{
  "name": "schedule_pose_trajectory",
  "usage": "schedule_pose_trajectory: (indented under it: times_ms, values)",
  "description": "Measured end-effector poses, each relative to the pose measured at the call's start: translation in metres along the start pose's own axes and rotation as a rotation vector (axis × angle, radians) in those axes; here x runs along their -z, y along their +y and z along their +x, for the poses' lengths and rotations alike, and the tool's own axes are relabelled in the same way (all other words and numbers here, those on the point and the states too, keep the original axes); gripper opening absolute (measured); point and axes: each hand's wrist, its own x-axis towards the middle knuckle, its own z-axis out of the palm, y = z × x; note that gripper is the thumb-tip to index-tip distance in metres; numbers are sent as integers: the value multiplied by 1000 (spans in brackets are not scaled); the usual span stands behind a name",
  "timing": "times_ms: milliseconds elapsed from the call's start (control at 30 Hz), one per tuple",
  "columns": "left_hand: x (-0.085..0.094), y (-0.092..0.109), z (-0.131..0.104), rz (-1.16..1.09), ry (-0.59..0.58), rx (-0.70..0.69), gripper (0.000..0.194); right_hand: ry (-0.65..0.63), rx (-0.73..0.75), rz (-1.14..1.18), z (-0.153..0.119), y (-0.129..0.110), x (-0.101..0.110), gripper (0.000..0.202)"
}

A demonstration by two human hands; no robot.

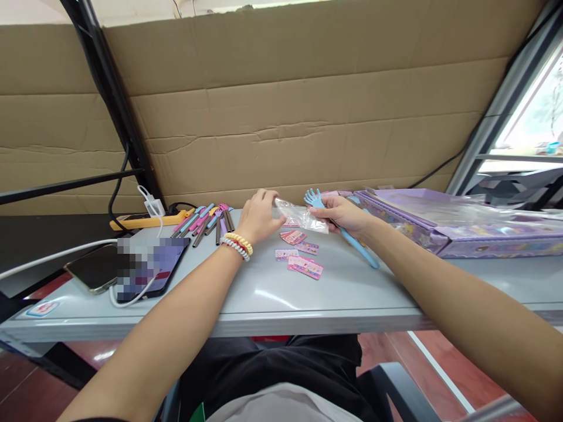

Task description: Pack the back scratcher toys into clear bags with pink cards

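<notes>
My left hand [258,215] pinches one end of a clear plastic bag [299,215] above the grey table. In my right hand [345,215] is a light blue back scratcher [359,247] with a small hand-shaped head at its far end; its handle slants down toward me. The other end of the bag lies against the right fingers, and I cannot tell how firmly they grip it. Below the bag, several small pink printed cards [307,267] are scattered on the table, and a purple card [307,248] lies among them.
Left of my left hand lies a pile of coloured back scratchers [206,221]. A purple box [479,237] with clear plastic on it stands at the right. Two phones lie front left, near a white cable [57,255]. Cardboard [281,117] walls the back.
</notes>
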Motion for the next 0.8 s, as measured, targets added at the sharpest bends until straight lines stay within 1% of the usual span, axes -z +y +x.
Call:
schedule_pose_trajectory:
  times_ms: [200, 267, 433, 533, 633, 733, 800]
  values:
    - [0, -1, 1, 85, 58, 82, 38, 85, 9, 19, 3, 2, 3, 33]
    - [0, -1, 1, 104, 62, 100, 35, 77, 11, 33, 5, 3, 4, 35]
    - [-2, -1, 1, 121, 39, 137, 34, 6, -2, 14, 7, 7, 7, 31]
    - [-2, -1, 2, 107, 37, 171, 33, 67, -4, 72, 7, 7, 6, 26]
    - [0, -2, 3, 91, 49, 200, 29, 130, -5, 101, 6, 5, 4, 31]
    - [1, -7, 5, 114, 55, 224, 27, 154, 13, 124, 5, 4, 4, 31]
    - [2, -12, 6, 143, 52, 240, 30, 169, 31, 141, 5, 4, 6, 32]
